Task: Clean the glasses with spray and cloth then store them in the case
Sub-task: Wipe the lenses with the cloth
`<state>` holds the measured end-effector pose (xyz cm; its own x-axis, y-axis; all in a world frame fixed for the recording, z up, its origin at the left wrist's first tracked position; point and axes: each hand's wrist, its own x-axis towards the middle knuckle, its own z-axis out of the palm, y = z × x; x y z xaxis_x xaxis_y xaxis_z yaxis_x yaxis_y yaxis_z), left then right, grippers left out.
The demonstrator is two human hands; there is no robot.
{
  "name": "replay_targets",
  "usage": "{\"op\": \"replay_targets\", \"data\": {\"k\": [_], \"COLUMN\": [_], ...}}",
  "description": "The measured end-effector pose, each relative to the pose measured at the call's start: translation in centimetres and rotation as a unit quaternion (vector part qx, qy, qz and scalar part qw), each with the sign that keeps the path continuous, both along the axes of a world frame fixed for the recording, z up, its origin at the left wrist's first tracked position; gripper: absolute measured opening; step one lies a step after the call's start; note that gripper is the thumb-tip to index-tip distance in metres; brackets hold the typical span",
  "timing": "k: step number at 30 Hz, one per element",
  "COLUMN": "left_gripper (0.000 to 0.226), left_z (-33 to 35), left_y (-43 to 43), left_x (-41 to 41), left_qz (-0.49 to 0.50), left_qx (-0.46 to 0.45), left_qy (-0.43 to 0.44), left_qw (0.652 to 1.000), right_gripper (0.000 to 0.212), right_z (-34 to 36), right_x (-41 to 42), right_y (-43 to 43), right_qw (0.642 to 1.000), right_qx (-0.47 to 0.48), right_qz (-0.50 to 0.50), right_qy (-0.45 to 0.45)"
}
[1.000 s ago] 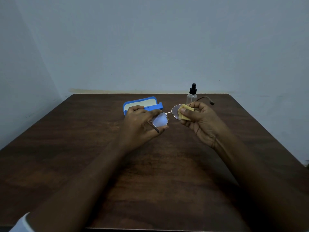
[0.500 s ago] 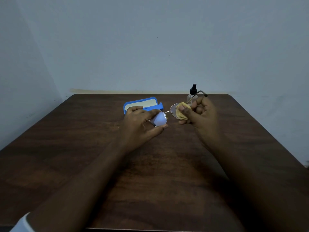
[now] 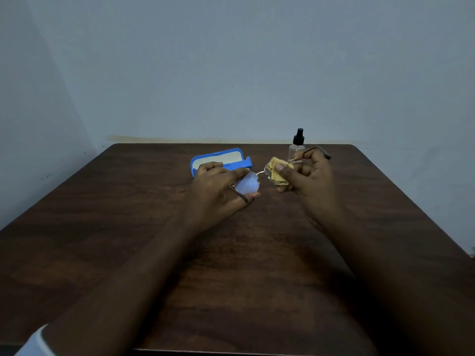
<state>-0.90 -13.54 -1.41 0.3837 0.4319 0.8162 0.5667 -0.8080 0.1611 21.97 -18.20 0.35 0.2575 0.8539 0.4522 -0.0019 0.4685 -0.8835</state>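
1. two hands up, both busy on the glasses (image 3: 247, 186), which sit between them over the far middle of the table (image 3: 231, 278).
2. left hand (image 3: 218, 187): pinches the rim of one lens, fingers curled over the top edge, thumb tip under the bottom edge. that lens faces the camera and shows a pale blue glare. its temple arm runs down across the thumb side of the hand.
3. right hand (image 3: 309, 182): holds the yellow cloth (image 3: 276, 173) folded round the other lens, thumb pressing the cloth onto the near face, fingers curled behind. most of that lens is covered, only the rim edge by the bridge shows.
4. second temple arm sticks up behind the right hand, its dark curved tip poking out past the knuckles on the right.
5. bridge is visible in the gap between the hands. frame looks like thin metal.
6. can't tell whether the glasses clear the table top or just hang close above it.
7. case (image 3: 221, 160): blue, lid swung back, pale lining showing, lying on the table just behind the left hand, partly hidden by its fingers.
8. spray bottle (image 3: 296, 147): clear body, black sprayer top, upright on the table behind the right hand, near the far edge. neither hand touches it.
9. table is dark wood, set against a plain grey-blue wall (image 3: 231, 73).
10. white sleeve (image 3: 34, 341) edge shows on the left forearm, bottom-left corner.
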Motion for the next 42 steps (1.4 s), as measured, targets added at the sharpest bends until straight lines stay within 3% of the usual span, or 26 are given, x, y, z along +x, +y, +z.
{"op": "replay_targets", "data": {"k": [6, 9, 11, 15, 20, 25, 32, 37, 42], "left_gripper": [0.054, 0.048, 0.053, 0.051, 0.047, 0.048, 0.050, 0.050, 0.052], "left_z": [-0.6, -0.7, -0.9, -0.9, -0.8, -0.2, -0.1, 0.1, 0.3], "left_y": [1.0, 1.4, 1.7, 1.8, 1.6, 0.9, 0.5, 0.3, 0.1], "left_x": [-0.2, -0.1, -0.1, -0.1, -0.1, -0.2, -0.3, -0.1, -0.2], "left_qz": [0.011, -0.008, -0.016, -0.023, -0.017, -0.013, -0.042, -0.034, -0.032], "left_qx": [0.022, 0.055, 0.058, 0.057, 0.020, -0.003, 0.039, 0.038, 0.026], "left_qy": [0.017, 0.003, 0.002, 0.000, -0.005, -0.014, 0.002, 0.005, -0.003], "left_qw": [1.000, 0.998, 0.998, 0.998, 1.000, 1.000, 0.998, 0.999, 0.999], "right_gripper": [0.038, 0.022, 0.011, 0.024, 0.025, 0.019, 0.016, 0.015, 0.017], "right_z": [0.1, 0.0, -0.2, -0.4, -0.2, 0.1, 0.4, 0.3, 0.3], "right_x": [0.4, 0.3, 0.4, 0.5, 0.5, 0.7, 0.9, 0.7, 1.3], "right_y": [0.2, 0.2, 0.1, 0.1, 0.0, -0.1, -0.3, -0.4, -0.1], "right_qw": [0.994, 0.987, 0.988, 0.992, 0.998, 0.998, 0.996, 0.996, 0.994], "right_qx": [-0.070, -0.108, -0.120, -0.115, -0.038, -0.021, -0.017, -0.007, -0.020], "right_qz": [0.050, 0.065, 0.065, 0.044, 0.050, 0.058, 0.038, 0.010, 0.069], "right_qy": [0.067, 0.101, 0.077, 0.029, -0.012, -0.026, -0.081, -0.083, -0.079]}}
